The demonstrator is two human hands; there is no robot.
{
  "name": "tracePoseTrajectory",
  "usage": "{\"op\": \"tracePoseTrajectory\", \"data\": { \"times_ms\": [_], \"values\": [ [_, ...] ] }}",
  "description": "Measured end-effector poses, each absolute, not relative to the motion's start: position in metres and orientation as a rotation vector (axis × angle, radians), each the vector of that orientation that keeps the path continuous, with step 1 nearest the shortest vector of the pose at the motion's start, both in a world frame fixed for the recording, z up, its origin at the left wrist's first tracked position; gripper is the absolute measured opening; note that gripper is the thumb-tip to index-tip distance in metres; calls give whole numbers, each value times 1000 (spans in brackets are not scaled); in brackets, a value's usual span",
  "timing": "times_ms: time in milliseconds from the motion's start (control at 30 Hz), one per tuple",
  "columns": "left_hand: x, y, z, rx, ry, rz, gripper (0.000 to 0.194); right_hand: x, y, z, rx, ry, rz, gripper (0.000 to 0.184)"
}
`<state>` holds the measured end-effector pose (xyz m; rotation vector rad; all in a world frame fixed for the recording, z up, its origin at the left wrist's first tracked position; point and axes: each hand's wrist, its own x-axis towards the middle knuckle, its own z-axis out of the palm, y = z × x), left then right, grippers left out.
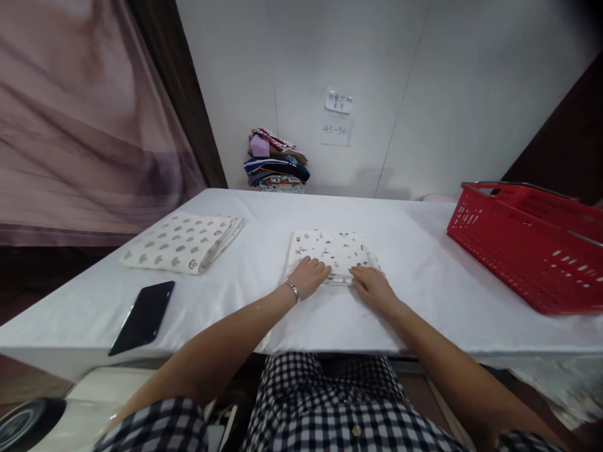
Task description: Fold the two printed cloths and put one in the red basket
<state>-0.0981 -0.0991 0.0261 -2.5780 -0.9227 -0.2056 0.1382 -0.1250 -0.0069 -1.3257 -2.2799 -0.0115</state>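
Observation:
A folded white cloth [330,248] with small dark printed figures lies on the table in front of me, its layered edge facing me. My left hand [308,276] is at the near left part of this cloth, fingers bent over the top and closed on the edge; its thumb is hidden. At the near right corner, my right hand [374,287] pinches the layers, with the fingers above and the thumb at the front edge. Farther left lies another folded cloth [176,242], cream with grey-green mushroom-like prints, apart from both hands.
The white-covered table [264,213] reaches to the wall. A black phone [144,317] lies at its front left. On the right stands a red plastic basket [522,245]. A stack of folded fabrics [277,164] is against the wall, below paper notes [336,130]. A pinkish curtain [85,113] hangs left.

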Motion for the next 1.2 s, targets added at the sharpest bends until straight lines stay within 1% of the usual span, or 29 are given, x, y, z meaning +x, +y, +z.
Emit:
{"op": "tracePoseTrajectory", "data": {
  "times_ms": [133,400,500,700,900,1067,1200],
  "values": [
    [-96,-103,21,-2553,-954,-226,16,138,-127,-7,-1322,-2291,-22,33],
    [-99,-113,1,-2590,-1093,-318,16,144,-129,-7,-1258,-2358,-38,38],
    [-98,-112,0,-2594,-1153,-375,18,142,-128,-4,-1292,-2354,-5,36],
    [-94,-114,1,-2576,-1217,-374,19,136,-124,-2,-1334,-2322,-14,30],
    [-81,-112,11,-2558,-1120,-402,24,131,-123,4,-1303,-2345,-45,28],
    [-63,-106,16,-2591,-1009,-378,14,127,-126,14,-1294,-2400,0,29],
    [-54,-103,13,-2609,-1004,-382,13,125,-128,15,-1359,-2406,-7,29]
  ]
}}
